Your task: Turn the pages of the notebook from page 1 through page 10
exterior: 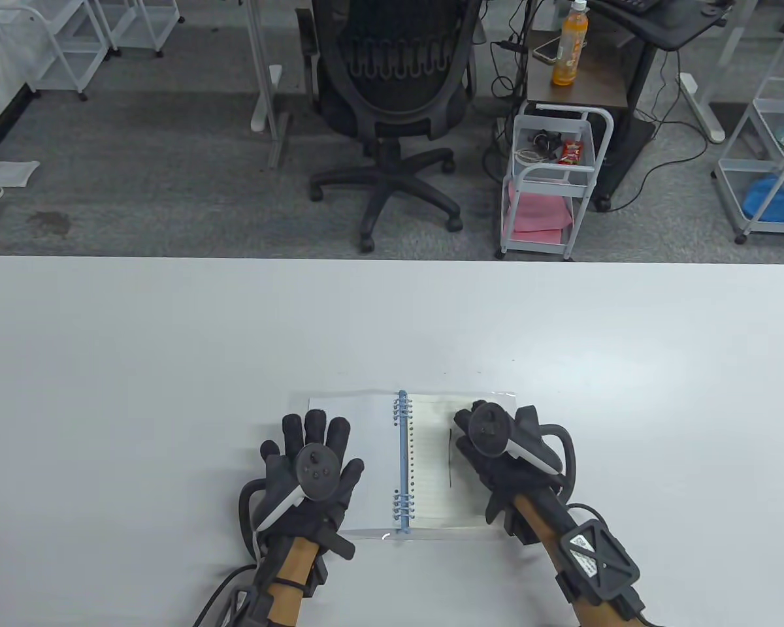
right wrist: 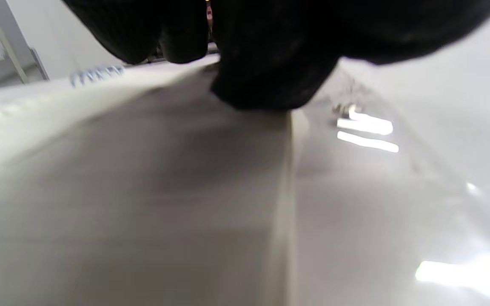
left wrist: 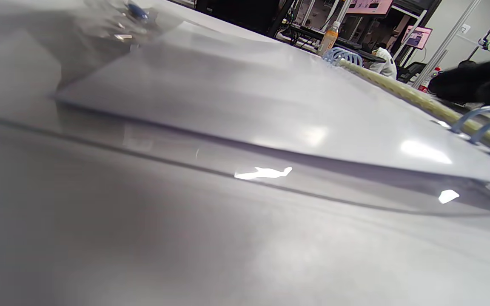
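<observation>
My notebook (exterior: 424, 457) lies open at the white table's (exterior: 170, 366) 6 o'clock edge, blue spiral (exterior: 402, 457) centred. My left hand (exterior: 310, 470) rests flat, fingers spread, on its left page; my right hand (exterior: 496, 450) presses the right page, grip unclear. An office chair (exterior: 392, 98) stands at 12 o'clock.

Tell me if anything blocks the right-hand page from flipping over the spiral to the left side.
Nothing loose lies on the notebook. Only the left hand rests flat on its left side, where the page would land; the right hand is at the page.

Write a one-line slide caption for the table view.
Gloved left hand rests on open notebook; right hand on its right page.
</observation>
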`<state>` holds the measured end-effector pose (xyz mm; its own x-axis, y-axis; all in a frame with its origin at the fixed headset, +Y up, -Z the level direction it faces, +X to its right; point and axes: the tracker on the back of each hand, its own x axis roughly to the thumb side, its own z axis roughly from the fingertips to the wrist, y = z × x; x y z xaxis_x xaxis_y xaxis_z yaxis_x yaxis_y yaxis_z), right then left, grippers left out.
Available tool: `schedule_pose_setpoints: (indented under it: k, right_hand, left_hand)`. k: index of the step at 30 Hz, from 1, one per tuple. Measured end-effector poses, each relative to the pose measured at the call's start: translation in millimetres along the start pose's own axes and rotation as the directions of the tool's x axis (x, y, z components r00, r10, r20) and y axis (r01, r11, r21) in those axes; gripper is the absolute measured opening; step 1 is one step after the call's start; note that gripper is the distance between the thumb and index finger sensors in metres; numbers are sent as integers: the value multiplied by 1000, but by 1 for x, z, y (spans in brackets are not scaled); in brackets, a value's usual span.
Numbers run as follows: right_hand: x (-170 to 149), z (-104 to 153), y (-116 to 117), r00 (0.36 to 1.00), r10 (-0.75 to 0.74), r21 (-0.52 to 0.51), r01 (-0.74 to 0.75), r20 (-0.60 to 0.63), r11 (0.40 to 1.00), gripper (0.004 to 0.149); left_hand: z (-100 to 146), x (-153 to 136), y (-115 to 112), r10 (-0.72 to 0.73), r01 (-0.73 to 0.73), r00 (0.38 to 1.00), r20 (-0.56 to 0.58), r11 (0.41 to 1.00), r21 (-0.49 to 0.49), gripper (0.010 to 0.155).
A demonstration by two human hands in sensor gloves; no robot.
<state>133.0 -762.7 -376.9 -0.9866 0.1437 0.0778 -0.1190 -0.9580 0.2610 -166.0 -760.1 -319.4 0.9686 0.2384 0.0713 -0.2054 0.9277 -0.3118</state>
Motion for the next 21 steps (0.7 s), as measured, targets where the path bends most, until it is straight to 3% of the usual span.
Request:
schedule_pose_setpoints:
  k: [10,15,21]
  right_hand:
    - [-34,-14,6,983,-117,-10,117,-143,993,54]
    - [-42,-20,6,972,-175,-11,175,-156,984,59]
    - [-42,-16,2,974,-192,-72,184,-125,980,50]
  left_hand:
    - [-2,2,0,23,-23,1000,21,1000,-12,70]
    - [-3,2,-1,29,-28,999,24,999,-16,70]
    - [-5,-2,-1,58,-58,998,21,998,-26,71]
